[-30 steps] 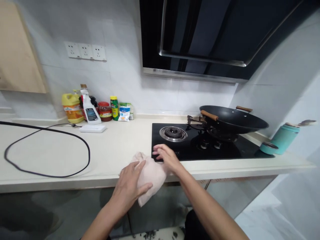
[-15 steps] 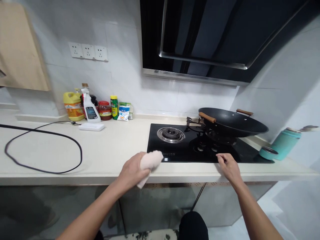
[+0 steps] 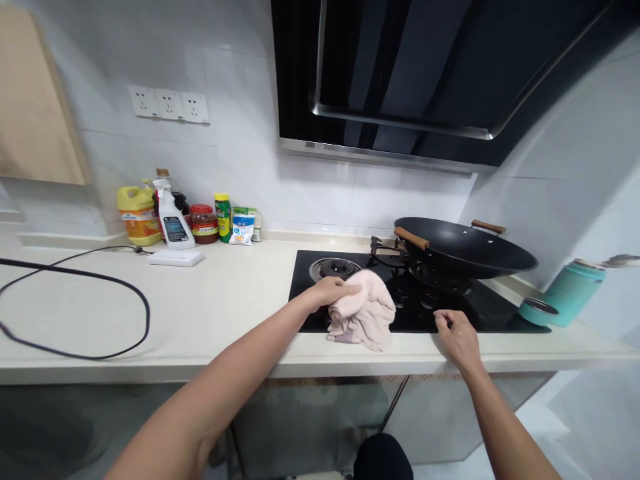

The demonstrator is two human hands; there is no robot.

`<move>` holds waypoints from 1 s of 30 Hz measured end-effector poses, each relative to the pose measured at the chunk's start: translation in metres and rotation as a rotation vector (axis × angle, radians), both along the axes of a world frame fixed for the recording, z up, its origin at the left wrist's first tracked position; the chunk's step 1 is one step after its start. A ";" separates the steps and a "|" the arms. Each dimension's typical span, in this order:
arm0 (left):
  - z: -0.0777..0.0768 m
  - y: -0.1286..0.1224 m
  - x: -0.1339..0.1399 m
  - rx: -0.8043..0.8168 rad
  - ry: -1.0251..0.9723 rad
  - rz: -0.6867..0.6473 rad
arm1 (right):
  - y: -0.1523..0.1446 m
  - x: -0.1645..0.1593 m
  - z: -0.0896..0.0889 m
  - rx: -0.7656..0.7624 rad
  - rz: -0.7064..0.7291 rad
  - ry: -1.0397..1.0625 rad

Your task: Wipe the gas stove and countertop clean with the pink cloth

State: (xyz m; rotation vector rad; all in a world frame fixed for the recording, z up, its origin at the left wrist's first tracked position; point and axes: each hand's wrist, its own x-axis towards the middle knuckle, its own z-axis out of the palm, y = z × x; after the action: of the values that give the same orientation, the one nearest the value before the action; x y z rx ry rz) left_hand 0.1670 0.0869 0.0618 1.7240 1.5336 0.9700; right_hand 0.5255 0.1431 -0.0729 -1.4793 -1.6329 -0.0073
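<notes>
My left hand (image 3: 327,292) grips a pale pink cloth (image 3: 364,313) and holds it over the front of the black glass hob (image 3: 480,312), just in front of the left burner (image 3: 331,267). The cloth hangs bunched from the fingers and touches the glass. My right hand (image 3: 457,335) rests on the hob's front edge to the right of the cloth, fingers bent, holding nothing. A black wok (image 3: 463,247) with wooden handles sits on the right burner behind both hands.
A range hood (image 3: 400,87) hangs above the hob. Bottles and jars (image 3: 175,217) line the back wall at the left, beside a white block (image 3: 176,257). A black cable (image 3: 90,313) loops over the cream counter. A teal flask (image 3: 570,292) lies at the right.
My left hand has carried the cloth rightward from the counter edge onto the hob glass, and the cloth has unfolded. My right hand left the cloth a second ago and now stays at the hob's front edge.
</notes>
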 end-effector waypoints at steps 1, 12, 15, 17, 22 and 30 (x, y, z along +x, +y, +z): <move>-0.001 0.004 0.003 0.021 0.037 0.038 | 0.000 -0.001 0.001 -0.003 0.003 -0.010; -0.045 -0.017 0.041 0.006 0.663 -0.218 | -0.009 -0.007 0.003 -0.031 0.027 -0.121; -0.057 -0.005 0.052 0.067 0.679 -0.293 | -0.015 -0.012 0.005 -0.037 0.011 -0.231; -0.057 0.015 0.057 0.093 0.681 -0.366 | -0.017 -0.014 0.006 -0.040 0.006 -0.270; -0.049 0.091 0.076 0.069 0.755 -0.340 | -0.016 -0.014 0.004 -0.021 0.024 -0.283; -0.045 0.192 0.106 -0.002 0.745 -0.332 | -0.011 -0.008 -0.002 0.023 0.093 -0.285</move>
State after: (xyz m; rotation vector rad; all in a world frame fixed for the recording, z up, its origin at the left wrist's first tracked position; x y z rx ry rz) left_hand 0.2733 0.2788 0.0172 2.3933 1.5701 0.1438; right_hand 0.5175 0.1317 -0.0753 -1.4323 -1.9214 -0.1923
